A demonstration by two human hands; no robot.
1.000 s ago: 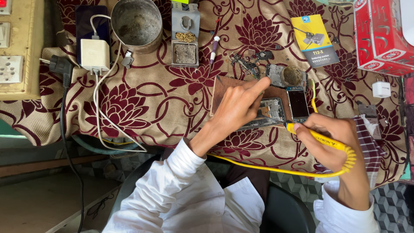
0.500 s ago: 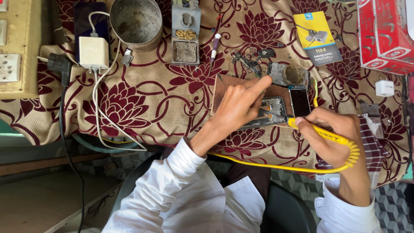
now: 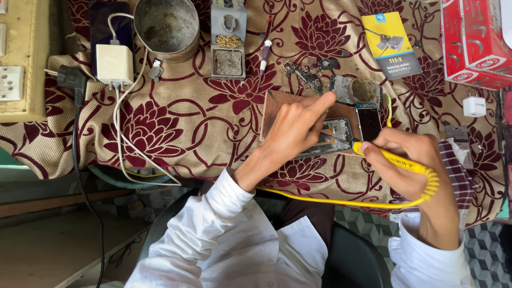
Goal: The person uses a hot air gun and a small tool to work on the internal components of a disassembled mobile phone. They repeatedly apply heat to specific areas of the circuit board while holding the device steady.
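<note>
Soldering iron (image 3: 397,162) tip hidden behind fingers (image 3: 381,140)

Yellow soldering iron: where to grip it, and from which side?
Grip the yellow soldering iron on its handle, well behind the tip, coming from the right as the right hand does. Its tip points left at the opened phone; the cord trails from the rear.

We see the opened grey phone chassis (image 3: 333,136) on the brown wooden board (image 3: 277,104), the round dented metal bowl (image 3: 166,26) far left behind it.
</note>
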